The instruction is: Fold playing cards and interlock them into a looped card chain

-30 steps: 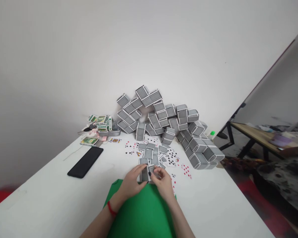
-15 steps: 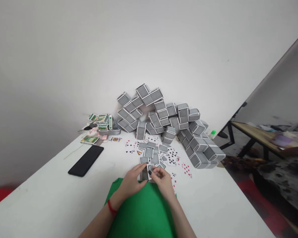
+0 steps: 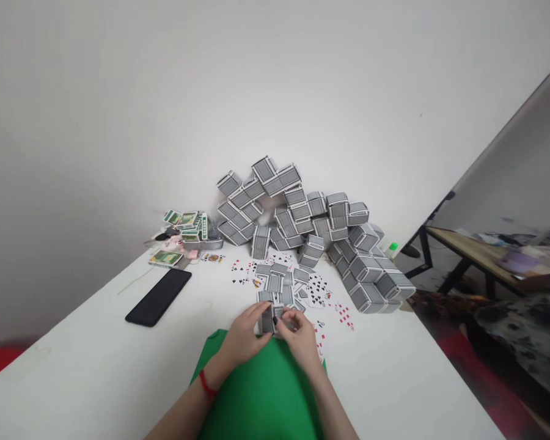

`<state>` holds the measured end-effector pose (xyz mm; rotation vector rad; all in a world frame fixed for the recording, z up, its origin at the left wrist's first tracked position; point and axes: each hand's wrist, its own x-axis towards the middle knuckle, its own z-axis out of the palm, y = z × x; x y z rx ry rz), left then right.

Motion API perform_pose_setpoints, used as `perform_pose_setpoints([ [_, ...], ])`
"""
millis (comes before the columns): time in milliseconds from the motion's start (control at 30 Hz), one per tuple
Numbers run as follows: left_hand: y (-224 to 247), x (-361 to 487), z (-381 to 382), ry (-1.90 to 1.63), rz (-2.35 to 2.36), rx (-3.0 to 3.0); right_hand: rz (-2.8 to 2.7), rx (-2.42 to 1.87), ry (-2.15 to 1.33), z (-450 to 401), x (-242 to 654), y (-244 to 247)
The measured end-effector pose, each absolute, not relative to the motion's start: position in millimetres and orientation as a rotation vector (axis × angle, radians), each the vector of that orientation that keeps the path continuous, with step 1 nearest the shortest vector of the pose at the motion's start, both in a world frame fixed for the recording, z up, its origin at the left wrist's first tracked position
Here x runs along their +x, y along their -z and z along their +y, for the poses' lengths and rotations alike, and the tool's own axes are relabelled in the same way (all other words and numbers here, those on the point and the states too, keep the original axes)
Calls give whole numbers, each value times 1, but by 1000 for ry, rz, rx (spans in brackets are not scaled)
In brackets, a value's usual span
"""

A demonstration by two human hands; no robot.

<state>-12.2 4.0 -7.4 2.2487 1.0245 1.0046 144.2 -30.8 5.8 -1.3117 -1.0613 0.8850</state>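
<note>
Barely shifted, left hand [image 3: 244, 338] and right hand [image 3: 301, 337] half-hide folded cards [image 3: 269, 319].

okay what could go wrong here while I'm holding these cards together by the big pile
The card piece sits pinched between your left hand and right hand; an uneven grip may bend it or let it spring apart.
The pile of card cubes leans loosely behind; a table bump could topple it.
Loose cards lie near your wrists and could get swept off.
</note>
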Motion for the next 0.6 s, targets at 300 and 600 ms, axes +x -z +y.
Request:
perform_pose_setpoints([
  [300, 11, -13, 5, -1007, 1016, 2250, -1068, -1250, -1066, -29, 146, 0],
  [600, 3, -11, -1, -999, 979, 2217, -732, -1020, -1563, -38, 143, -14],
])
